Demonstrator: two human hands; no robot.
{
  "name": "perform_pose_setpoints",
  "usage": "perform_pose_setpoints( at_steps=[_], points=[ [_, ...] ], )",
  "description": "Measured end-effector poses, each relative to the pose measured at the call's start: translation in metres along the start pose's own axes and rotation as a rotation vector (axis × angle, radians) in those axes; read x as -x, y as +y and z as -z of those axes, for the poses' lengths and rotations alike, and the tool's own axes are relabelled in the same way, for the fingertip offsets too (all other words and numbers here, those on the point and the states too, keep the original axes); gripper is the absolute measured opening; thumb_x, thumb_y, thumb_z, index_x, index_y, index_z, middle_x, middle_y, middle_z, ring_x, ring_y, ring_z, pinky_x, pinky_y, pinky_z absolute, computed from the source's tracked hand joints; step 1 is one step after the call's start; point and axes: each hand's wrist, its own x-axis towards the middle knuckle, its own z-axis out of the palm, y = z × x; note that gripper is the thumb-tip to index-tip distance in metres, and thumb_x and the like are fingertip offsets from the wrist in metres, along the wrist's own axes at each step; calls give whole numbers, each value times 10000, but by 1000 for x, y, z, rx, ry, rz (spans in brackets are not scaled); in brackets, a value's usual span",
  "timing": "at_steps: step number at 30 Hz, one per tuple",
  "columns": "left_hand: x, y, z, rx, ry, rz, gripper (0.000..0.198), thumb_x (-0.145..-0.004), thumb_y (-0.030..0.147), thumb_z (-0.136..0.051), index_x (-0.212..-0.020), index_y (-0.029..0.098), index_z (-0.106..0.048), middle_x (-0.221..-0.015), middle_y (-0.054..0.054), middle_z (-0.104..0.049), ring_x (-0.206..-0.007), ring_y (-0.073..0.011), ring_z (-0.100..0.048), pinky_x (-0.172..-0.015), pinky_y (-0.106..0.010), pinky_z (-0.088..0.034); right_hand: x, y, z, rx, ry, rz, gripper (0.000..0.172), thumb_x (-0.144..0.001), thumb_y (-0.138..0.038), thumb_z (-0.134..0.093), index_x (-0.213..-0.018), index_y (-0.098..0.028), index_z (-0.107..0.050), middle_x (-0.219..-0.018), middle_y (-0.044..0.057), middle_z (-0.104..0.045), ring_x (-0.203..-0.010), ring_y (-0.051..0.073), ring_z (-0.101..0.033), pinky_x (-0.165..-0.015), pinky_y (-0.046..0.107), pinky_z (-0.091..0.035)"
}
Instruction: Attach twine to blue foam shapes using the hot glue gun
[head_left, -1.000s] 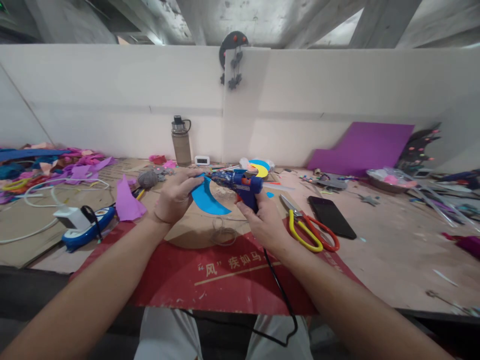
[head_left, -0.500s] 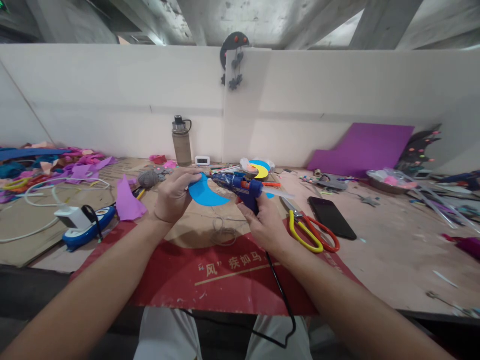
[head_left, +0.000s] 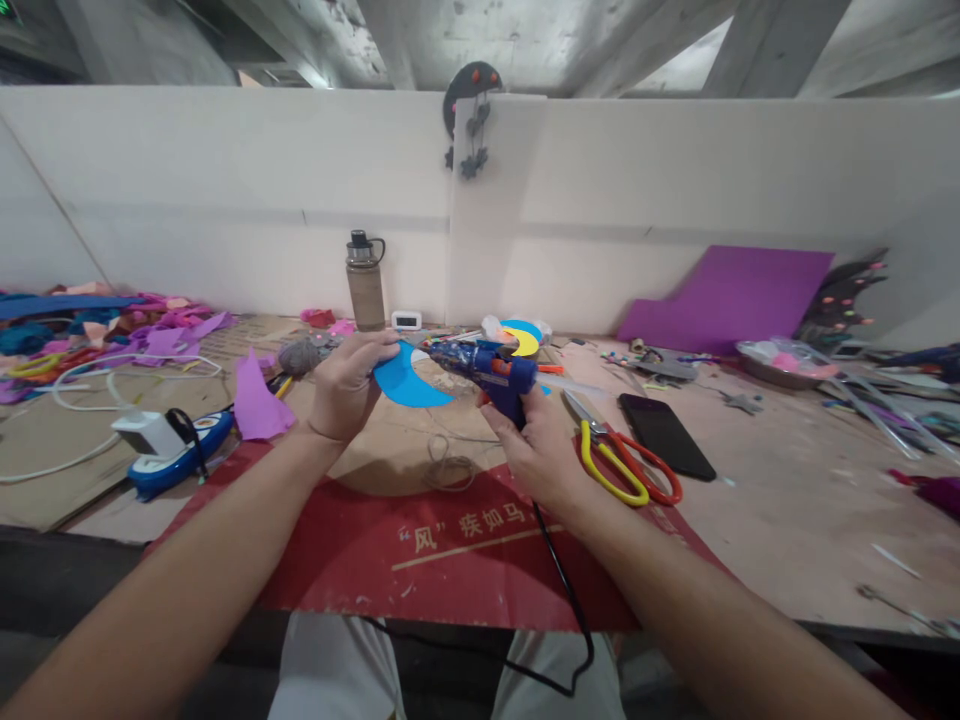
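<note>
My left hand [head_left: 346, 388] is closed on a blue crescent-shaped foam piece [head_left: 409, 380], held flat above the table. My right hand [head_left: 534, 447] grips the handle of a blue hot glue gun [head_left: 489, 368]. Its nozzle points left and sits at the upper right tip of the crescent. The gun's black cord [head_left: 564, 600] runs down over the table's front edge. A loop of thin string [head_left: 448, 465] lies on the cardboard below the two hands.
Yellow and red scissors [head_left: 622, 462] and a black phone [head_left: 666, 435] lie right of my right hand. A purple foam scrap [head_left: 256, 402], a charger on a blue case [head_left: 171, 448] and a bottle [head_left: 364, 281] stand left. A purple foam sheet [head_left: 726, 297] leans on the back wall.
The blue crescent has tilted from hanging downward to lying flatter and higher. The glue gun has shifted slightly right and up, its nozzle staying at the crescent's edge.
</note>
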Motion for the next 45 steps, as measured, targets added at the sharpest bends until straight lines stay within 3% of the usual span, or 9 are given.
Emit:
perform_pose_setpoints(
  at_steps=[4, 9, 14, 20, 23, 25, 29, 31, 45],
  points=[
    [0, 4, 0, -3, -69, -69, 178, -822, 127, -604, -957, 205, -690, -1042, -82, -720, -978, -186, -671, -857, -333, -541, -1, -2, 0, -4, -7, 18, 259, -872, -321, -516, -1091, -188, -554, -978, 107, -677, -862, 247, -624, -782, 415, -496],
    [-1, 9, 0, 4, -102, -29, 129, -842, 187, -599, -930, 215, -690, -1047, -81, -717, -971, -190, -675, -853, -348, -547, -3, -2, -2, -16, -27, 34, 254, -877, -303, -512, -1102, -193, -561, -1009, 112, -681, -900, 261, -635, -802, 435, -506],
    [-1, 4, 1, 9, -66, -25, 149, -819, 171, -625, -936, 227, -696, -1031, -67, -726, -960, -182, -677, -857, -333, -544, -2, -1, -1, 13, -50, 72, 256, -881, -299, -506, -1113, -209, -567, -1001, 110, -679, -925, 274, -630, -823, 457, -502],
    [-1, -4, 2, -29, 51, 110, 140, -795, 171, -632, -895, 232, -709, -973, -24, -743, -911, -179, -682, -880, -337, -529, -1, -3, 1, 10, -56, 70, 221, -881, -285, -492, -1075, -206, -565, -983, 105, -673, -903, 260, -624, -796, 437, -501],
    [-2, 1, 0, 0, 57, 262, 84, -774, 203, -656, -830, 223, -716, -883, -10, -748, -848, -176, -686, -848, -330, -540, -1, -3, 1, -1, -41, 49, 195, -874, -284, -497, -1031, -191, -565, -952, 102, -673, -853, 244, -623, -771, 415, -498],
    [-3, 6, -5, 74, 36, 472, 65, -758, 252, -682, -794, 208, -713, -798, -16, -741, -767, -176, -691, -786, -329, -562, -2, -3, 1, -6, -25, 27, 202, -870, -296, -509, -1030, -187, -567, -949, 103, -675, -846, 244, -622, -773, 412, -494],
    [-5, 14, -19, 515, -12, 958, 201, -703, 317, -735, -792, 145, -682, -712, -61, -722, -656, -207, -700, -667, -361, -602, -4, -1, 1, -44, 13, -2, 218, -870, -314, -522, -1049, -199, -569, -978, 95, -674, -878, 244, -620, -807, 413, -484],
    [-6, 16, -24, 669, -29, 1098, 232, -659, 298, -769, -773, 121, -670, -709, -83, -715, -652, -218, -702, -667, -374, -611, -6, 2, 0, -47, 14, -5, 214, -870, -310, -523, -1048, -202, -572, -979, 90, -674, -884, 241, -621, -816, 411, -481],
    [-10, 22, -22, 810, -64, 1215, 258, -591, 246, -801, -742, 101, -651, -696, -76, -698, -621, -204, -698, -710, -396, -608, -7, 5, -3, 20, -57, 6, 263, -869, -276, -502, -1104, -180, -569, -1029, 124, -676, -929, 263, -629, -816, 422, -489]
  ],
)
